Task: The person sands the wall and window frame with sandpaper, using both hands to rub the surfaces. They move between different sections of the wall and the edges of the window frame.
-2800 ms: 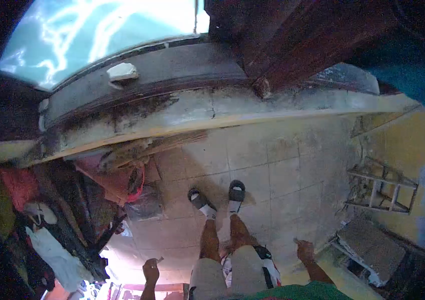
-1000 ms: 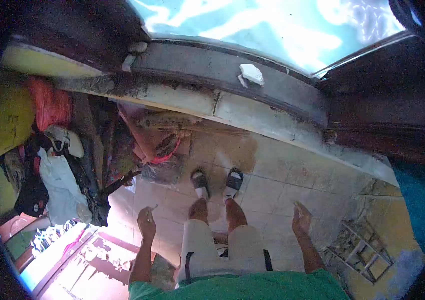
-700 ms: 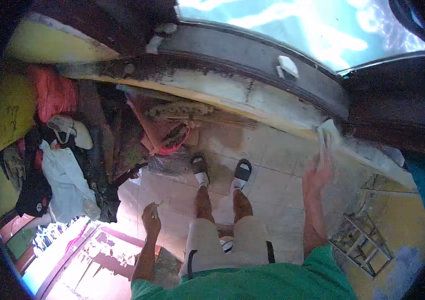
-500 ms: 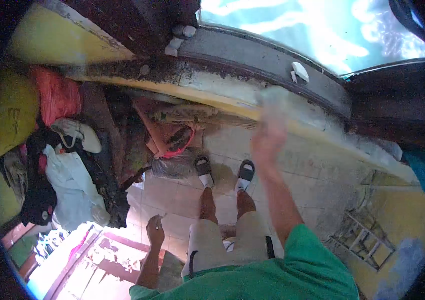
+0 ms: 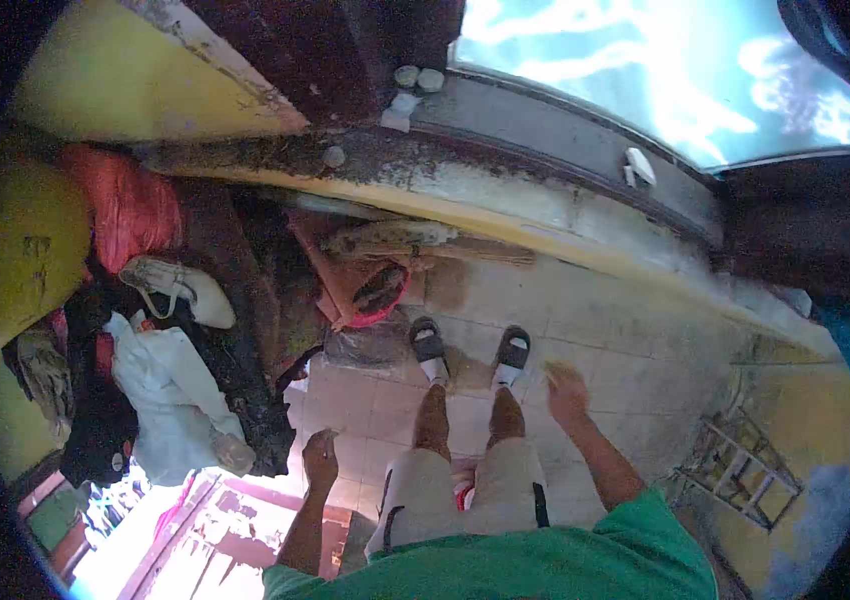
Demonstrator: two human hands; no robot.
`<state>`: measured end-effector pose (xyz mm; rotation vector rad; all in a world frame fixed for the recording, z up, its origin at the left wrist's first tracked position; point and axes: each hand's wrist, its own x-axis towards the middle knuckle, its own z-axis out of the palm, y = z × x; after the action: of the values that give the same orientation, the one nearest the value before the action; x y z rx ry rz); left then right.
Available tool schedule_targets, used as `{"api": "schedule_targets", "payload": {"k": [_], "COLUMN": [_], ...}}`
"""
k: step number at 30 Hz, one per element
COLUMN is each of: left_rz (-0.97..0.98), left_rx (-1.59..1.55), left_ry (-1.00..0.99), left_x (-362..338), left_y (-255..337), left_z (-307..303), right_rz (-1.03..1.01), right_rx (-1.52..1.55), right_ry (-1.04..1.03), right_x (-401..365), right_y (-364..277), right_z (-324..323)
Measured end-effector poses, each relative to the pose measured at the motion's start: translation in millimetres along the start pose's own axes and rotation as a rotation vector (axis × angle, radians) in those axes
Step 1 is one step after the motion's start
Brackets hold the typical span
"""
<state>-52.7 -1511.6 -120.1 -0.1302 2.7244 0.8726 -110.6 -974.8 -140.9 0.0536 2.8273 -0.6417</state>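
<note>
Nearest, a green shirt spans the bottom of the view, with pale shorts just beyond it. The left arm is bent, its forearm rising almost straight up the view beside the shorts; the left hand is raised at its end, its fingers pointing forward with a small pale tip among them, though I cannot tell whether they are together or clamped on something. The right arm reaches farther out, slanting forward and inward from the sleeve, so that the right hand hangs over the floor, to the right of the feet in the view. It is blurred, and a yellowish patch shows at its fingertips; whether that is something held, or whether the fingers are apart, I cannot tell. The hands are well apart. Ahead, between them in the view, are two dark slippers worn over white socks. Off to the left lies a white cloth; to the right, a ladder-like frame stands near the wall. Farther, a pink-rimmed basket sits before the ledge, and a white block rests on the sill beneath the bright window.
</note>
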Motion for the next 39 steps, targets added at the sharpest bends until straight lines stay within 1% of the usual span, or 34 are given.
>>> {"api": "schedule_targets", "payload": {"k": [1,2,3,4,5,6,7,8,9,10,11,12,13,14,16,18,19,21,22,23,24,27,29,30,31,32,33,34,36,37,38,39], "left_rz": [-0.05,-0.03,0.027,0.019,0.008,0.004,0.001,-0.008,-0.051,-0.067,-0.081,-0.088,-0.138,-0.186,-0.172,-0.168,-0.159,-0.154,-0.195,-0.234,-0.127,-0.102,-0.072,-0.042,-0.005,0.021,0.036,0.052,-0.026,-0.009,0.013,0.033], "left_rx": [-0.073,-0.032,-0.017,-0.033,-0.051,-0.044,-0.036,-0.025,-0.094,-0.061,-0.035,-0.036,-0.068,-0.1,-0.058,-0.016,-0.023,-0.041,-0.037,-0.035,-0.073,0.0,0.007,0.014,0.0,0.005,0.014,0.009,0.034,0.032,0.086,0.144], "left_ry": [-0.063,-0.036,-0.033,-0.026,-0.02,-0.012,-0.047,-0.076,-0.064,-0.061,-0.062,-0.055,-0.04,-0.026,-0.062,-0.101,-0.078,-0.058,-0.06,-0.062,-0.019,-0.031,-0.04,-0.035,-0.071,-0.056,-0.026,-0.042,-0.078,-0.09,-0.105,-0.117], "left_x": [8.6,5.4,7.1,11.6,15.3,17.9,17.7,16.6,16.4,15.4,12.1,7.3,2.4,2.2,0.4,-15.9,-16.5,-23.0,-23.2,-23.4,-21.6,-17.8,-22.1,-18.3,-14.5,-15.7,-18.7,-19.7,-17.7,-16.5,-21.3,-21.8], "left_y": [7.7,-8.2,-16.9,-12.8,-2.9,-4.3,-7.5,-11.1,-6.8,-10.1,-14.2,-17.9,-19.1,-21.0,-28.0,-28.7,-27.7,-19.7,-15.5,-11.6,-14.7,-8.2,-12.1,-14.8,-16.4,-18.9,-20.7,-20.7,-16.9,-19.9,-28.3,-33.8], "left_z": [-2.8,10.0,15.4,14.7,14.4,19.4,21.6,22.9,21.3,23.0,27.1,31.8,35.1,39.0,41.6,38.0,40.2,40.5,38.3,36.0,36.6,34.2,33.5,37.9,40.9,40.1,39.4,37.3,33.6,37.0,37.7,37.6], "right_rz": [0.329,0.261,0.318,0.449,0.127,0.48,0.038,0.315,0.255,0.229,0.203,0.186,0.182,0.252,0.39,0.523,0.519,0.423,0.424,0.382,0.342,0.348,0.347,0.513,0.685,0.738,0.821,0.884,0.972,1.009,1.026,0.784], "right_rx": [-0.054,-0.128,-0.195,-0.336,-0.371,-0.527,-0.562,-0.575,-0.53,-0.527,-0.623,-0.721,-0.726,-0.671,-0.554,-0.437,-0.446,-0.301,-0.307,-0.372,-0.434,-0.401,-0.395,-0.378,-0.353,-0.345,-0.133,0.077,0.237,0.317,0.324,-0.055], "right_ry": [-0.229,-0.246,-0.291,-0.521,-0.225,-0.509,-0.158,-0.58,-0.624,-0.623,-0.619,-0.614,-0.616,-0.667,-0.777,-0.891,-0.886,-0.78,-0.775,-0.706,-0.639,-0.617,-0.642,-0.7,-0.754,-0.75,-0.678,-0.595,-0.453,-0.378,-0.371,-0.659], "right_x": [-27.1,-69.3,-96.9,-118.6,-209.2,-201.9,-278.2,-262.5,-291.4,-314.8,-335.5,-340.9,-335.2,-330.2,-327.6,-328.8,-321.1,-307.5,-301.1,-292.6,-287.7,-268.3,-261.9,-262.4,-270.7,-277.3,-256.7,-243.5,-352.7,-403.9,-399.8,-384.7], "right_y": [20.5,72.5,77.7,95.6,170.1,138.4,185.9,156.4,165.8,164.0,162.3,161.8,162.0,162.5,158.7,151.7,152.3,148.6,146.2,143.2,142.9,145.2,141.1,143.8,151.1,140.6,115.8,102.1,171.1,204.8,190.0,162.8], "right_z": [-6.2,17.2,2.6,1.8,46.8,23.5,54.6,27.0,30.4,37.1,38.8,39.6,40.9,42.7,42.2,30.0,26.5,10.7,7.1,3.5,0.0,-6.0,-12.6,-5.9,4.3,-4.1,-24.0,-34.2,44.0,80.8,72.6,53.2]}}
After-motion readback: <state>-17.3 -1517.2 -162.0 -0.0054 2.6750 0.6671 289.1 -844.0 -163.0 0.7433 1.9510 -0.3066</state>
